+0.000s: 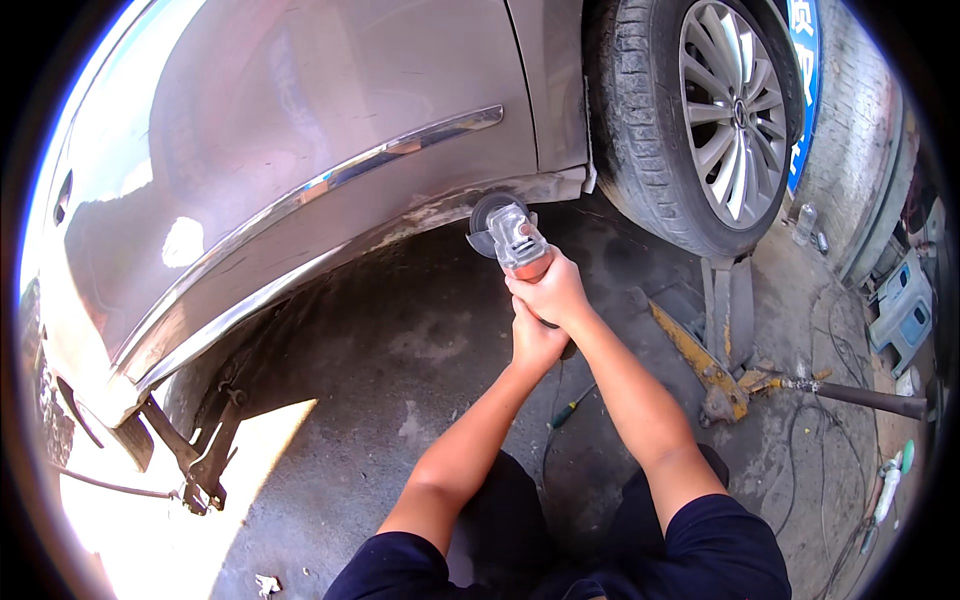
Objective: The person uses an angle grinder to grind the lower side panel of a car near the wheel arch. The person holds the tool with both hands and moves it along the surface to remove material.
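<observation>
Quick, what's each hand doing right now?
Left hand: closed, holding the grinder.
Right hand: closed, holding the grinder too, nearer its disc.

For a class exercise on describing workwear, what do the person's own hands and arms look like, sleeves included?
The left hand and right hand are ungloved, and no watch or bracelet shows at either wrist. The left sleeve and right sleeve are short and dark navy, with no visible markings, ending above the elbows.
</observation>
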{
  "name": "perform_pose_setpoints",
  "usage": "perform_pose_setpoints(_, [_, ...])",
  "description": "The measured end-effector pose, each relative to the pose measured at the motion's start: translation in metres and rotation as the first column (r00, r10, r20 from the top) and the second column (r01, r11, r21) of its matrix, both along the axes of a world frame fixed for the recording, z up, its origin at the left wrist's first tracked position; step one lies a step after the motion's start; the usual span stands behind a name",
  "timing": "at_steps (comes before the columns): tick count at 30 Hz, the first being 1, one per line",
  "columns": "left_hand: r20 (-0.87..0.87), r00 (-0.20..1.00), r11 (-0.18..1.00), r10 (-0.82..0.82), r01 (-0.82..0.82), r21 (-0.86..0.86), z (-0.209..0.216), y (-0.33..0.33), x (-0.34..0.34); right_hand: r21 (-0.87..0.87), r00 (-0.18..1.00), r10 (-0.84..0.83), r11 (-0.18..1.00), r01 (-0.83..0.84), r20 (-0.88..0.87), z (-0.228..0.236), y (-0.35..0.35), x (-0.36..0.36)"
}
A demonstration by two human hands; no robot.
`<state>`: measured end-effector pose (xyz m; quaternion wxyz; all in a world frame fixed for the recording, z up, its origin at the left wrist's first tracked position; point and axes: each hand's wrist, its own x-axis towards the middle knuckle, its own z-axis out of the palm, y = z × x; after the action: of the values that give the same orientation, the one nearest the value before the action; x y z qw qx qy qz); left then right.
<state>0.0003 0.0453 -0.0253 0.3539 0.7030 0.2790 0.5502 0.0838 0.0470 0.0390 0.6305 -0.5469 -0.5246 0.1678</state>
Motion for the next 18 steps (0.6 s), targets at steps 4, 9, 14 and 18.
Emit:
perform_pose_setpoints(4, [-0.084, 0.996, 0.997, -0.027, 0.021, -0.074, 0.012, -0.004, -0.007, 0.044, 1.0, -0.016, 0.999, 0.017, -0.019, 0.002, -0.002, 0.001])
perform_pose_setpoints(9, [-0.079, 0.996, 0.999, 0.035, -0.036, -0.019, 0.008, -0.006, -0.001, 0.066, 0.999, -0.033, 0.997, 0.035, -0.029, 0.0, -0.004, 0.003])
perform_pose_setpoints(14, [-0.075, 0.997, 0.999, 0.024, -0.027, -0.038, 0.012, -0.005, -0.002, 0.087, 0.998, 0.021, 0.996, -0.015, -0.066, 0.006, -0.009, 0.003])
perform_pose_setpoints(18, [-0.111, 0.994, 0.999, 0.026, -0.029, -0.021, 0.012, -0.008, -0.002, 0.048, 0.998, -0.011, 0.999, 0.013, -0.057, 0.003, -0.008, 0.005])
